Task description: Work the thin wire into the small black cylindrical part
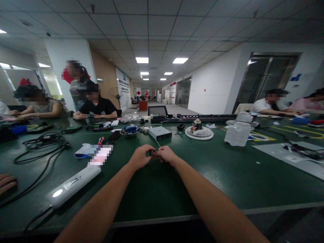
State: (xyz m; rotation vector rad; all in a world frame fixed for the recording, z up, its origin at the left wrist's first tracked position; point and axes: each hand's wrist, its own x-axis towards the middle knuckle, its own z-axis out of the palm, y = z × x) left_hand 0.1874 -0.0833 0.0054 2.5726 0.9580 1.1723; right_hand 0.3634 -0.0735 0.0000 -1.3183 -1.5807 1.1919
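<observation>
Over the green table (157,199), my left hand (141,156) is closed on a small dark round part (152,153). My right hand (167,156) is pinched beside it, its fingertips touching or nearly touching that part. A thin light rod or cable (157,141) rises from between the hands towards a silver and black box (160,133). Whether the right fingers grip the rod or the part is too small to tell.
A white power strip (73,187) and black cables (48,148) lie on the left. Beyond the hands are a white fan grille (199,133) and a metal bowl (129,131). A white housing (237,134) stands right. Another person's hand (7,184) rests at the left edge.
</observation>
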